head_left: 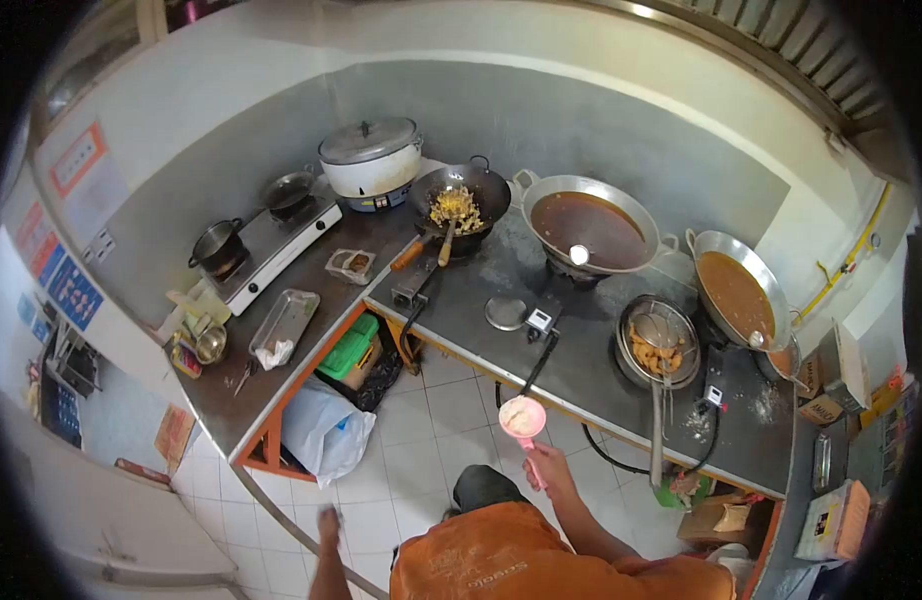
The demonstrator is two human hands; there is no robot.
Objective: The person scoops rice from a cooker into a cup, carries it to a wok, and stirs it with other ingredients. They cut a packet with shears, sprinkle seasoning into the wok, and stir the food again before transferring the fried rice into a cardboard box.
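**Full ladle in transit over a tiled kitchen floor**

White floor tiles (431,450) are lying directly beneath the person in the orange shirt (501,560), and that is where a spill would be landing. The right hand (553,468) is holding a pink plastic long-handled ladle (523,417) out in front, fingers curled tight around the handle, its bowl filled with something pale and riding just short of the grey steel counter (581,360). Any tilt is likely sending the contents onto the tiles, making them slippery. The left hand (328,520) is hanging low beside the body; it is blurred, so I cannot tell whether its fingers are spread or closed.

Farther on, black cables (541,365) are dangling off the counter edge, ready to catch a sleeve. Beyond them, a black wok of yellow stir-fry (461,200) and two wide silver pans of brown liquid (586,225) (738,285) are sitting uncovered; a hasty pour into hot liquid could be splashing back and burning the wrist.
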